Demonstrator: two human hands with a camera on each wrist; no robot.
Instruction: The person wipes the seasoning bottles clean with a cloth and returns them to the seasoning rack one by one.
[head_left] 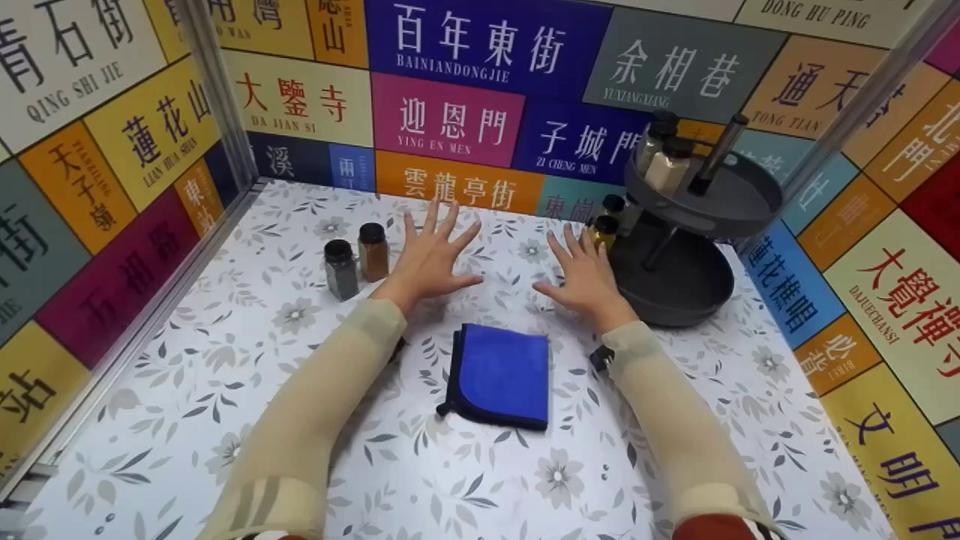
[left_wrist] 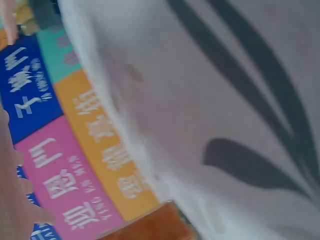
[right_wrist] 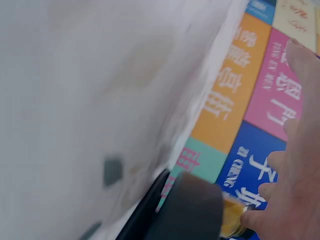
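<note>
My left hand point(head_left: 429, 262) is spread palm-down over the patterned tabletop, fingers apart, holding nothing. Just left of it stand a jar of brown spice point(head_left: 373, 253) and a jar of grey-black spice point(head_left: 342, 271), both with black caps. The brown jar point(left_wrist: 155, 227) also shows low in the left wrist view. My right hand point(head_left: 589, 281), fingers spread and holding nothing, is close beside a dark two-tier round rack point(head_left: 679, 304). A yellow jar point(right_wrist: 231, 216) appears near that hand in the right wrist view. Between my forearms lies a folded blue cloth point(head_left: 502, 375) with black edging.
On the rack's upper tier stand a jar of pale contents point(head_left: 670, 166), another black-capped jar point(head_left: 660, 139) and a central post point(head_left: 720, 154). Two capped jars are on its lower tier. Colourful sign-printed walls point(head_left: 480, 45) enclose the back and sides of the table point(head_left: 300, 375).
</note>
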